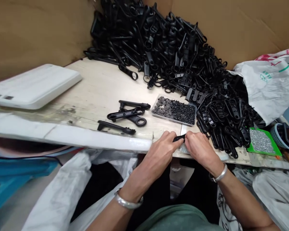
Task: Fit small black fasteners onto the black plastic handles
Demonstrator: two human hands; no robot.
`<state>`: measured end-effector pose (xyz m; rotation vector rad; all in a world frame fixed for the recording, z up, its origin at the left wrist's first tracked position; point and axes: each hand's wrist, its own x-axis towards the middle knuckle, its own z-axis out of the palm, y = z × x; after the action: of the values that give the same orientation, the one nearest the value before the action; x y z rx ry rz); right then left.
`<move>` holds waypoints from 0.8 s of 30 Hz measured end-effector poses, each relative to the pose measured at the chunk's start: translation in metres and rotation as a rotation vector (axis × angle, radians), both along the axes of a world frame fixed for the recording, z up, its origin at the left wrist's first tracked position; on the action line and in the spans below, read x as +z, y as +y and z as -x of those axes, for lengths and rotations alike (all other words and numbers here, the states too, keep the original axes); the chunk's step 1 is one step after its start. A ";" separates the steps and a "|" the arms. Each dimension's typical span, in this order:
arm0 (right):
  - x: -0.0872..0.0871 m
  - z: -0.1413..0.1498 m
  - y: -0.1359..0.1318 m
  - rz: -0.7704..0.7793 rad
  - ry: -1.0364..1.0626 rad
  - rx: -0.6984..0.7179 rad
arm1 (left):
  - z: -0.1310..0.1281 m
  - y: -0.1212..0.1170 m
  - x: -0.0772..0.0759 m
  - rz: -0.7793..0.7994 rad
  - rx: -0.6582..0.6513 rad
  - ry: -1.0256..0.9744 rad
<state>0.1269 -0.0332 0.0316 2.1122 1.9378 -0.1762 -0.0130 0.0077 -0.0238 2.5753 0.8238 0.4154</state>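
Both hands meet at the table's front edge over a black plastic handle-like part (179,138), mostly covered by fingers. My left hand (162,149) is closed around its left end. Pressed close at the other end, my right hand (199,148) has curled fingers; whether it also pinches something small is hidden. Just behind them stands a clear plastic box (156,114) of small black and grey pieces. Several black parts with ring ends (127,114) lie loose to the left of the box. More of these parts (221,115) are heaped right of my right hand.
A large pile of black parts (159,41) rises against the cardboard wall (243,25). On the left lies a white flat device (36,85). At right are a green tray (252,144) of silvery bits, a blue basket (276,136) and a white plastic bag (267,83).
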 end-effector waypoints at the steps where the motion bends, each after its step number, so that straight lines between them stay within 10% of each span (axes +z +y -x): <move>1: 0.000 0.002 0.001 0.024 -0.012 0.016 | 0.000 0.000 0.001 0.006 -0.003 0.009; 11: -0.009 -0.007 0.006 -0.072 0.034 0.040 | 0.008 -0.005 0.016 -0.111 -0.057 0.089; 18: -0.035 -0.032 -0.024 -0.385 0.958 -0.473 | 0.005 -0.007 0.009 -0.117 0.001 0.032; 24: -0.042 -0.014 -0.040 -0.485 1.749 -0.788 | -0.007 -0.024 -0.010 -0.076 0.163 -0.471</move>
<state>0.1409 -0.0728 -0.0105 3.3000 1.2890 -2.6143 -0.0057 -0.0167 -0.0342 2.3323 0.8523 1.0694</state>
